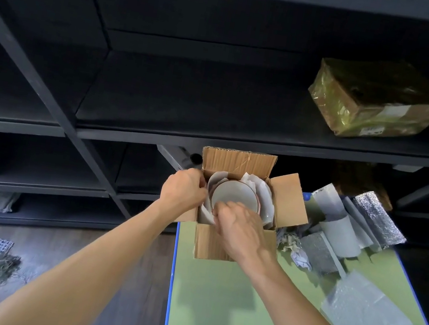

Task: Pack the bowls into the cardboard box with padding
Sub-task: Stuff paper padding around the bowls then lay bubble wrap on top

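Brown cardboard box [217, 244] already holds a pale round bowl [235, 194]; left hand [184, 188] pinches white paper padding [213, 179] at nine o'clock, right hand [239, 228] grips the six-o'clock edge, likely tucking before more padding.

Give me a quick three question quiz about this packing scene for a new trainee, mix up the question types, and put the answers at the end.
1. True or false: the bowl sits inside the cardboard box with white paper around it.
2. Multiple choice: where is the left hand? A) at the box's left edge B) on the bubble wrap C) on the shelf
3. Fill in: the tape-wrapped parcel rests on a dark ____ above the table.

Key:
1. True.
2. A. The right hand reaches into the box from its near side.
3. shelf
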A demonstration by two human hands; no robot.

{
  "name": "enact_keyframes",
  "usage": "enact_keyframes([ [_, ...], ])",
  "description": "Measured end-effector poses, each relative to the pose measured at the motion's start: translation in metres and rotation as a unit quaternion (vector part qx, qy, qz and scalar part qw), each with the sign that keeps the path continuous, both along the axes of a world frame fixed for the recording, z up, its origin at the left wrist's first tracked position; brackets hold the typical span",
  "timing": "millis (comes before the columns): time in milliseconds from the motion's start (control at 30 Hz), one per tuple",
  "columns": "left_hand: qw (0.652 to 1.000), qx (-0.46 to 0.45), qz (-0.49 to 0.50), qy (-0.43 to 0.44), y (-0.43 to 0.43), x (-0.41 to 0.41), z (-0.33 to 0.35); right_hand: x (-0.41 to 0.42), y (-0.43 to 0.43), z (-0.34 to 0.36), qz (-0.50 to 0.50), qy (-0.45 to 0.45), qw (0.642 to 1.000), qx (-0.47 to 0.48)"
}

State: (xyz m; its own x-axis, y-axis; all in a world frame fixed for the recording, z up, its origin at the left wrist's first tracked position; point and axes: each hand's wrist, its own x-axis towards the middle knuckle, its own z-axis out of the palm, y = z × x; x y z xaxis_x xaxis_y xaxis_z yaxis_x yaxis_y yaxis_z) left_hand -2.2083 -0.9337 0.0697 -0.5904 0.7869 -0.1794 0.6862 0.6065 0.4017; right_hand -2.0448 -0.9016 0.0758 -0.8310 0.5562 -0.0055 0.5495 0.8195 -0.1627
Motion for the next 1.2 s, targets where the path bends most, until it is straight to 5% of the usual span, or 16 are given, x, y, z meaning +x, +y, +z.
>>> enact_keyframes([
  [1200, 0.994, 0.068, -0.063, 0.066, 0.003, 0.002, -0.005, 0.006, 0.017, -0.003, 0.043, -0.008, 0.999, 0.015],
])
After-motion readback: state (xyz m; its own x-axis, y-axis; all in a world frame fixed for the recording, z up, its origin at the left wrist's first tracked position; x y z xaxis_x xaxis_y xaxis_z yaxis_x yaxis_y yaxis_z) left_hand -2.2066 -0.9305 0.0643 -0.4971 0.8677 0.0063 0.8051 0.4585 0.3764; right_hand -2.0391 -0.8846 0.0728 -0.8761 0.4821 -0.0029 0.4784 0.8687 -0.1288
